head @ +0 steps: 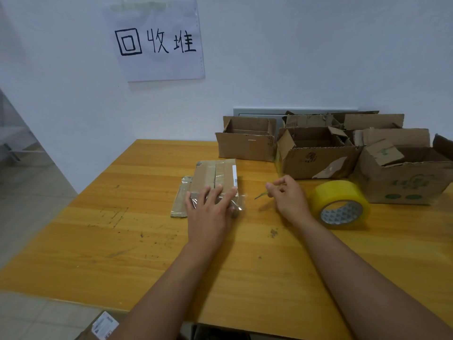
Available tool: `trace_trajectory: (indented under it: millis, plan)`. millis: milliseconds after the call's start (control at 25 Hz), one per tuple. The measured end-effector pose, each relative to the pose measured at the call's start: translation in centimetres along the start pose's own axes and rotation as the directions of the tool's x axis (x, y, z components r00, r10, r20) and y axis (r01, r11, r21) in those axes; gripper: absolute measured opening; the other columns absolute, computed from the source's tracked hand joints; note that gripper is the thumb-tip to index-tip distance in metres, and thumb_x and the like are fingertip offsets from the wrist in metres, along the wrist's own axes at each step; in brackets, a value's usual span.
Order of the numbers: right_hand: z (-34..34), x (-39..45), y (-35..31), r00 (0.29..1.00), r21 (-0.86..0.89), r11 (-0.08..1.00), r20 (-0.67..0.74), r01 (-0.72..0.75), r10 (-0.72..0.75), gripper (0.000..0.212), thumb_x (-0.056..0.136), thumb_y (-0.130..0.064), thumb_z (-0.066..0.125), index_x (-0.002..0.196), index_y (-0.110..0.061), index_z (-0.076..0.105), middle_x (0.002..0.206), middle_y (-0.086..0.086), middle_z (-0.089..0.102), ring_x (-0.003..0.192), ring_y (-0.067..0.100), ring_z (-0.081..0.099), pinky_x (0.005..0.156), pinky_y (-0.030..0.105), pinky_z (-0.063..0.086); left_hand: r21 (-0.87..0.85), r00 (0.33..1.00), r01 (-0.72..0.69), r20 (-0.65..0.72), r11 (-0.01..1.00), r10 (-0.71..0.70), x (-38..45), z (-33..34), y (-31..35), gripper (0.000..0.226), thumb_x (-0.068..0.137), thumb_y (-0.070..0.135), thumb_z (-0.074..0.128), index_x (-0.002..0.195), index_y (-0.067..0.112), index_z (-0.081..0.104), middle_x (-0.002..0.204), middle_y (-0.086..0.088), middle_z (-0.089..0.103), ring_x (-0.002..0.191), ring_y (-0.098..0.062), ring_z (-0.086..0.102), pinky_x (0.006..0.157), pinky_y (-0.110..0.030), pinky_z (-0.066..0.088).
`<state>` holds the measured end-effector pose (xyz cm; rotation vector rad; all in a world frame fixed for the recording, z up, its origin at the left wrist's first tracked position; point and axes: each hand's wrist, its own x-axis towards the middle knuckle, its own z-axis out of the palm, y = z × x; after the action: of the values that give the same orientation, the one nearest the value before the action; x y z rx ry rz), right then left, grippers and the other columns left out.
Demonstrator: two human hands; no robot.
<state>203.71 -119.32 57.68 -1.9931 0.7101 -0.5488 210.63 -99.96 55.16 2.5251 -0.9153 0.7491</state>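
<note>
Here, the left hand is lying flat with its fingers straight and slightly spread, pressing down on the near end of a flattened cardboard box. That box is lying on the wooden table, just left of the table's middle, with a white label strip running along its right edge. Crinkled clear film is sticking out from under the fingertips at the box's near right corner, and more of it is showing along the left side.

The right hand is hovering just to the right of the box, apart from it, with its fingers curled in. It is pinching a thin sliver that is pointing down and left toward the tabletop; the thing is too small to tell what it is.

Close beside the right wrist, a roll of yellow packing tape is resting on the table with its core facing the camera. Behind the roll and the hands, three open cardboard cartons are standing in a row along the wall: a small one, a middle one and a larger one with green print, with more cardboard piled behind them. A paper sign with handwritten characters is hanging on the wall above. Another labelled carton is peeking out below the table's near edge.
</note>
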Motion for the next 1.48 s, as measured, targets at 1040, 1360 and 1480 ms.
trace_trajectory:
  millis: [1040,1360,1480]
  plan:
    - [2.6,-3.7,-3.8,0.965,0.274,0.947,0.244,-0.169,0.102,0.026,0.099,-0.033,0.052,0.122,-0.021,0.053,0.095,0.001,0.066,0.084,0.014,0.064,0.076,0.031,0.054,-0.036,0.997,0.02,0.076,0.999,-0.018,-0.4,-1.0,-0.7,0.033,0.087,0.03,0.064,0.119,0.031,0.056,0.145,-0.007,0.047,0.141,-0.035,0.031,0.113,-0.059,0.021]
    - [4.7,-3.3,-3.9,0.952,0.422,0.869,0.262,-0.26,0.158,0.013,0.099,-0.01,0.052,0.108,-0.02,0.054,0.076,0.005,0.061,0.064,0.015,0.053,0.054,0.027,0.044,-0.252,0.99,0.13,0.091,0.959,-0.11,-1.0,-1.2,-1.5,0.059,0.083,0.033,0.065,0.138,0.027,0.047,0.151,-0.011,0.033,0.142,-0.033,0.021,0.112,-0.053,0.03]
    - [5.5,-3.5,-3.7,0.963,0.364,0.906,0.235,-0.214,0.133,0.006,0.099,-0.015,0.053,0.097,-0.021,0.055,0.074,0.003,0.06,0.063,0.014,0.054,0.056,0.027,0.044,-0.376,0.972,0.235,0.081,0.896,-0.22,-1.4,-1.4,-1.4,0.067,0.079,0.035,0.058,0.141,0.017,0.04,0.152,-0.009,0.031,0.14,-0.027,0.025,0.11,-0.048,0.036]
